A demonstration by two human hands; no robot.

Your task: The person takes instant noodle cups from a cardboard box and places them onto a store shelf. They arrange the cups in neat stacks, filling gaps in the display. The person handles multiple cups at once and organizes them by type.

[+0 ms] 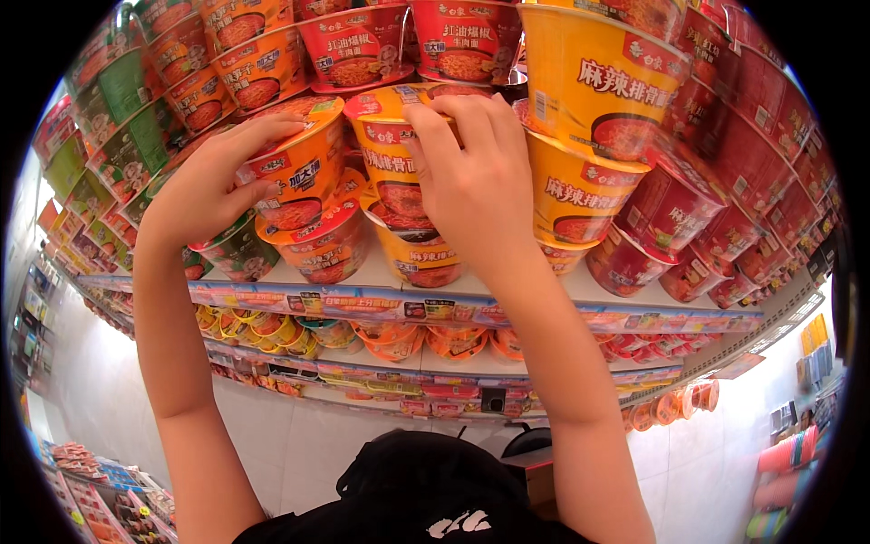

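My left hand point(211, 177) is bent around the left side of an orange instant noodle bucket point(296, 177), fingers over its lid and thumb on its front. That bucket rests on another orange noodle bucket point(319, 248). Over the lid and right side of a yellow noodle bucket point(391, 163) lies my right hand point(476, 156), its fingers curved downward. More of the same yellow kind point(428, 262) stand beneath it on the shelf. Just right of my right hand rises a taller stack of yellow buckets point(598, 88). Red buckets point(353, 51) stand behind both hands.
The white shelf has a printed edge strip point(367, 306). Green buckets point(129, 143) are stacked at the left, dark red buckets point(669, 197) at the right. Lower shelves hold bowls point(387, 340). A box point(537, 476) is near my body, above the tiled floor point(292, 435).
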